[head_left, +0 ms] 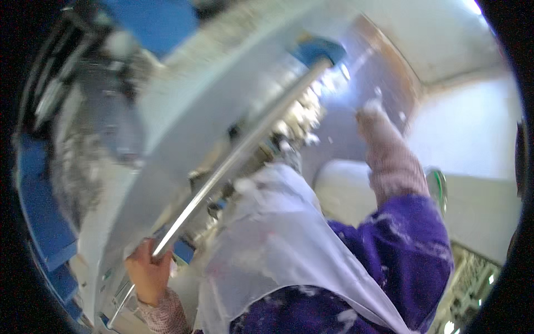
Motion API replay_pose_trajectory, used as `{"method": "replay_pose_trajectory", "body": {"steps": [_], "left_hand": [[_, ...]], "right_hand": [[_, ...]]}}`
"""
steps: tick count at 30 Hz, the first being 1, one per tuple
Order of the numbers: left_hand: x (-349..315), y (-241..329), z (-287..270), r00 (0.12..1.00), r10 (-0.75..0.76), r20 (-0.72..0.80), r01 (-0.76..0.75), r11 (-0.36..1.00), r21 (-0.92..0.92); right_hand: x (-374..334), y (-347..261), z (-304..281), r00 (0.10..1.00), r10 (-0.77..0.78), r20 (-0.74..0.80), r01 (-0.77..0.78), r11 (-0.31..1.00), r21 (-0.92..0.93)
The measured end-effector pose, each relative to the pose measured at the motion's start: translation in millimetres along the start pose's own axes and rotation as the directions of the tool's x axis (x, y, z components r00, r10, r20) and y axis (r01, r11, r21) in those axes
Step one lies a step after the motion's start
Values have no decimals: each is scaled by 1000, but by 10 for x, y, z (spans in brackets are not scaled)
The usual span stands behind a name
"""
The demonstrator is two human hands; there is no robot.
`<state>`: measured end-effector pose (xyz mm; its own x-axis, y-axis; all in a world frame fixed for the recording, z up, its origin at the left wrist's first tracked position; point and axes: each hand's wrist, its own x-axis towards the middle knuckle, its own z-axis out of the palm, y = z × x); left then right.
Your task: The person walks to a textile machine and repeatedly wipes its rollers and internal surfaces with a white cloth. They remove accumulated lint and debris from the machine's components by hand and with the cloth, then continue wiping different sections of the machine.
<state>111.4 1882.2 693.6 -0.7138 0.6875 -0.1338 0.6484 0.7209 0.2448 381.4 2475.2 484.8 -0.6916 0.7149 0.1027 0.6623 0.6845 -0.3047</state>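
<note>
My left hand (146, 273) is closed around a long, shiny metal pole (192, 206) at the lower left. The pole slants up to the right and ends in a blue head (318, 51), whose exact kind is blurred. My right arm reaches forward, and my right hand (371, 109) is near a shiny, greyish surface (347, 119). Its fingers are smeared by motion. White, loose clumps (303, 117) lie below the blue head, between the pole and my right hand.
A pale, curved ledge (167, 139) runs along the left side. White walls (461, 117) stand at the right. A rounded white object (345, 183) is beside my right forearm. My white apron (272, 245) and purple sleeve (409, 256) carry white fluff.
</note>
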Motion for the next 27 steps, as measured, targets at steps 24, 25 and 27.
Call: {"method": "replay_pose_trajectory", "body": {"steps": [24, 25, 27], "left_hand": [[-3, -170, -293, 935, 261, 238, -263, 964, -23], [22, -145, -364, 919, 262, 294, -271, 962, -8], [94, -73, -553, 889, 423, 174, -405, 905, -128]], "right_hand": [[275, -4249, -2279, 383, -859, -338, 919, 319, 231], [283, -4436, -2216, 408, -864, -295, 883, 291, 369], [351, -4856, -2034, 390, -884, -257, 825, 212, 524]]}}
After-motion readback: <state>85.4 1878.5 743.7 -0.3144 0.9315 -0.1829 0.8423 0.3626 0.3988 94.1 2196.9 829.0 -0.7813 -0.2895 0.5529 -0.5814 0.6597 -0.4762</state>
